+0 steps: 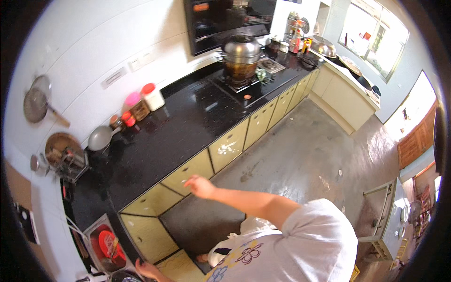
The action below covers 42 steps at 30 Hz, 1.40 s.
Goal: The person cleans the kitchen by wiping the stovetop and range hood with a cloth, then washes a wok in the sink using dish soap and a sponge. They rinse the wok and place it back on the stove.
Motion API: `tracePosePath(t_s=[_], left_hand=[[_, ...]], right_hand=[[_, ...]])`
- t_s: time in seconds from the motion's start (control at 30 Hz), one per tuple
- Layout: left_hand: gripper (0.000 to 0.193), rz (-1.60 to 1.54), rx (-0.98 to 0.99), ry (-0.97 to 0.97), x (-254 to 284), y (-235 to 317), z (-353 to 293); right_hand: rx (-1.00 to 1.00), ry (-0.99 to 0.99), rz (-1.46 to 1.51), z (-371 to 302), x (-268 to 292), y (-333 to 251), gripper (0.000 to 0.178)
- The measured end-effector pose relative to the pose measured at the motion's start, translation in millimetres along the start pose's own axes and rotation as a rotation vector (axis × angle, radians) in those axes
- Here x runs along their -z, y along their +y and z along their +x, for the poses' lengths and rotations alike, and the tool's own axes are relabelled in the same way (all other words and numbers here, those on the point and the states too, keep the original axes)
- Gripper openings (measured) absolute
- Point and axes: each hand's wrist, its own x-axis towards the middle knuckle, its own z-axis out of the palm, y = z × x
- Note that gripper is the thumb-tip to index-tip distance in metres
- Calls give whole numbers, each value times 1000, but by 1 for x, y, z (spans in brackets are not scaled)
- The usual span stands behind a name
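My right hand [201, 186] is in the air in front of the yellow cabinet doors [188, 171], below the counter's edge. Its fingers are loosely bent and somewhat apart, with nothing visible in them. Down at the lower edge, my left hand [148, 270] is beside the metal sink [96, 224], fingers apart and holding nothing that I can see. A red plastic basin [107, 238] sits in the sink with a light-coloured utensil in it. Beneath the basin a dark round vessel [124, 276] is partly cut off by the picture's edge.
The black countertop [164, 141] runs along the wall to a steamer pot [242, 54] on the stove. Lidded jars [152, 96], a grey pan [100, 137] and a utensil rack [73, 164] line its back. A metal-framed table [392, 221] stands at right on the grey floor [282, 150].
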Motion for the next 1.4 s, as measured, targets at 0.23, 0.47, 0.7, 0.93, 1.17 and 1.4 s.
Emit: tracePosePath(t_s=[0.23,0.47,0.7,0.93,1.17,1.4], left_hand=[[28,-273,-598,-598,-261,346,-134],[30,-575,-1140,-987,-463,675,-324],[43,-300,-1194,-917,-647,925,-409],[38,204,-1141,-940,-772,996,-407],[29,259,-1213,-937,-762,1032,-408],[20,251,-1227,-990,-752,1045,-412]], right_hand=[[-318,447,-229,-45,277,214,21],[-448,427,-400,-16,456,354,24],[-270,309,-575,117,583,492,23],[-222,51,-732,258,632,598,35],[27,-157,-574,324,659,665,26],[-91,-357,-649,323,652,660,23]])
